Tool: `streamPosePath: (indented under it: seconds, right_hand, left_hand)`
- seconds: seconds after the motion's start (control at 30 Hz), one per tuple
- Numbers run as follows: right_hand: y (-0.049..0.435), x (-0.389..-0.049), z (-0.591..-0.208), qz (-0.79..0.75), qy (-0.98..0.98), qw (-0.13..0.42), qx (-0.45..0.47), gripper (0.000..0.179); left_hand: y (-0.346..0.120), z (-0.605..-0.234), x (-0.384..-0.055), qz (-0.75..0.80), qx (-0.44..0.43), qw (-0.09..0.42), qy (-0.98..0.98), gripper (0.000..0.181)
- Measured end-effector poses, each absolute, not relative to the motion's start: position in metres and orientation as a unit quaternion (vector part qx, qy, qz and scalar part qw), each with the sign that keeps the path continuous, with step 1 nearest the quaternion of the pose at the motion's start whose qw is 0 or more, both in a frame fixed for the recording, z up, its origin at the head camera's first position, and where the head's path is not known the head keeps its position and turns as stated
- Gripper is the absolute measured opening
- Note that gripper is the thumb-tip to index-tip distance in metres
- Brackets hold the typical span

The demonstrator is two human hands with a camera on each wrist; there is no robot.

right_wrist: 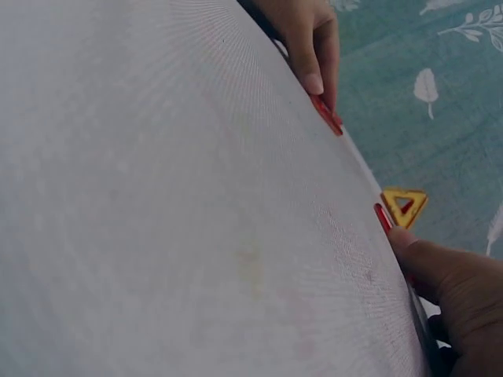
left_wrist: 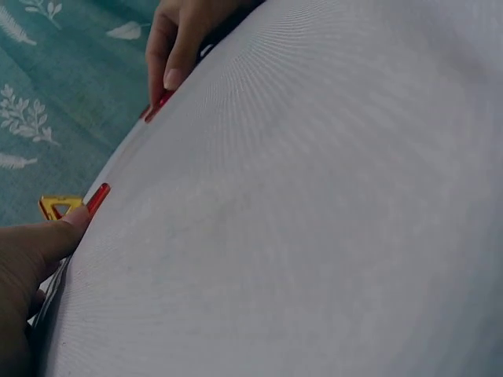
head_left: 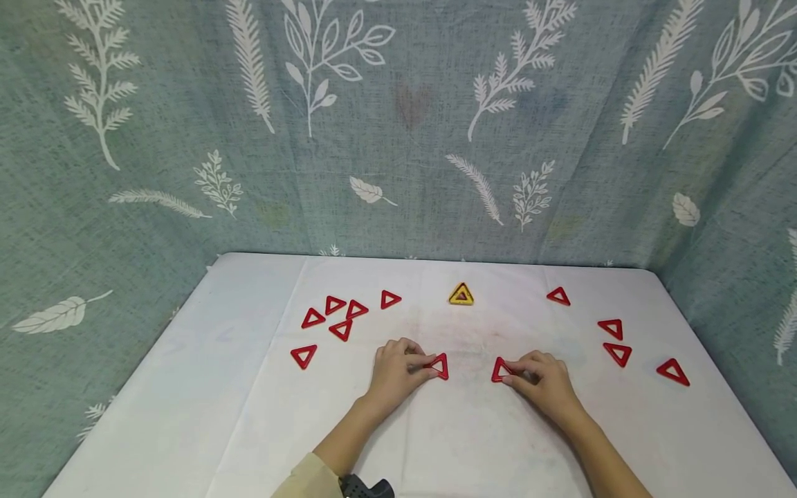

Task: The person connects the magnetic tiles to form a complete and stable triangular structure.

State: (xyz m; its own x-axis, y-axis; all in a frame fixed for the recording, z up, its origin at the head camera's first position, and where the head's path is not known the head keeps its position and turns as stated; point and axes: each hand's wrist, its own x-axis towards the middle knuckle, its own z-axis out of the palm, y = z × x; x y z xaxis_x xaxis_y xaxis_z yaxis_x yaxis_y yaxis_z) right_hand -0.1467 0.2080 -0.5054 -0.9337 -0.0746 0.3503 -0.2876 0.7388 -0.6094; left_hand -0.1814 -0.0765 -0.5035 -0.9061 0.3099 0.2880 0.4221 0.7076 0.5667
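Note:
Near the middle of the white table, my left hand (head_left: 396, 370) pinches a red triangle (head_left: 444, 366) between thumb and fingers. Facing it across a small gap, my right hand (head_left: 545, 384) pinches another red triangle (head_left: 497, 371) by its edge. Both triangles are hollow frames at the tabletop. Farther back, between the two hands, is a yellow triangle (head_left: 461, 295) with a small dark reddish centre. In the left wrist view the left thumb covers part of its red triangle (left_wrist: 99, 198); the right wrist view shows the right thumb on its red triangle (right_wrist: 383, 217).
Several loose red triangles, among them one at the left (head_left: 304, 356), lie on the left side of the white table (head_left: 261, 415). More are spread at the right, the outermost red triangle (head_left: 674, 372) near that edge. A green leaf-patterned cloth (head_left: 411, 173) hangs behind.

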Motion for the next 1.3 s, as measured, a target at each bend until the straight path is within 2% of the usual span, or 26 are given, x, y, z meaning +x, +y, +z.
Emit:
streamPosePath:
  seconds: [0.17,0.67,1.3]
  right_hand:
    - [0.205,-0.146,-0.506,0.348,-0.916,0.168,0.112,0.027]
    - [0.191,-0.14,-0.506,0.351,-0.909,0.17,0.147,0.027]
    - [0.176,-0.142,-0.509,0.346,-0.892,0.204,0.206,0.028]
  left_hand:
    - [-0.074,-0.502,-0.179,-0.331,-0.214,0.097,-0.914,0.027]
    - [-0.06,-0.502,-0.172,-0.313,-0.234,0.087,-0.916,0.027]
    - [-0.051,-0.502,-0.169,-0.293,-0.261,0.082,-0.916,0.027]
